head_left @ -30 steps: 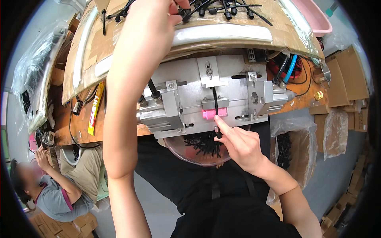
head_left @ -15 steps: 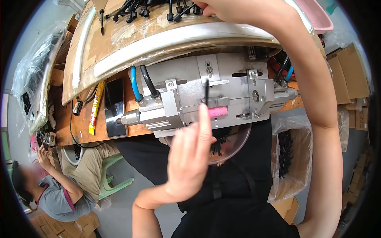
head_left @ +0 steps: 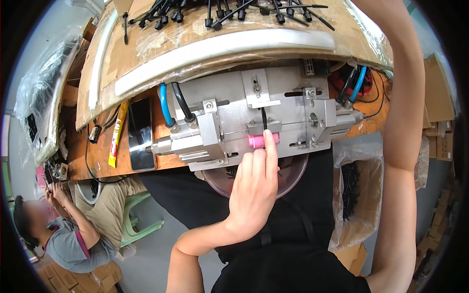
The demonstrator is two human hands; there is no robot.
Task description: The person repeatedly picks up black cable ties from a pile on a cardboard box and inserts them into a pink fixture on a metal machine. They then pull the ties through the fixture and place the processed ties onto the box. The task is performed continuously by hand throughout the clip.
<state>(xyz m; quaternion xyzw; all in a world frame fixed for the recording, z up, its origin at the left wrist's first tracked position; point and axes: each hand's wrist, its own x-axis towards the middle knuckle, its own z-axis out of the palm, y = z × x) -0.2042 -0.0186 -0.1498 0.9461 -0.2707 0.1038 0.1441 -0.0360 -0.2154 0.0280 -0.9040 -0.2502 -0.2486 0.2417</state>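
Observation:
My left hand (head_left: 253,193) is over the front of a metal clamping fixture (head_left: 288,117), index finger stretched out and the other fingers curled in. Its fingertip lies on a thin black rod (head_left: 264,117), whose lower end is hidden under the finger. The rod's upper end reaches a small metal stop plate. Right under that fingertip, a pink cylindrical piece (head_left: 256,141) sits on the fixture, partly covered. My right forearm (head_left: 398,122) stretches up along the right side, and its hand is cut off by the top edge.
Black knob-headed rods (head_left: 215,14) lie on a cardboard-covered board behind the fixture. A phone (head_left: 141,132) and a yellow packet (head_left: 117,134) are at the left. Below the fixture is a bowl (head_left: 220,184); a plastic-lined box (head_left: 361,195) stands at right. A co-worker (head_left: 80,241) sits at left.
My left hand has shifted right and up, bringing the black rod against the stop plate by the pink piece. My right hand has left the rod pile and gone out of view.

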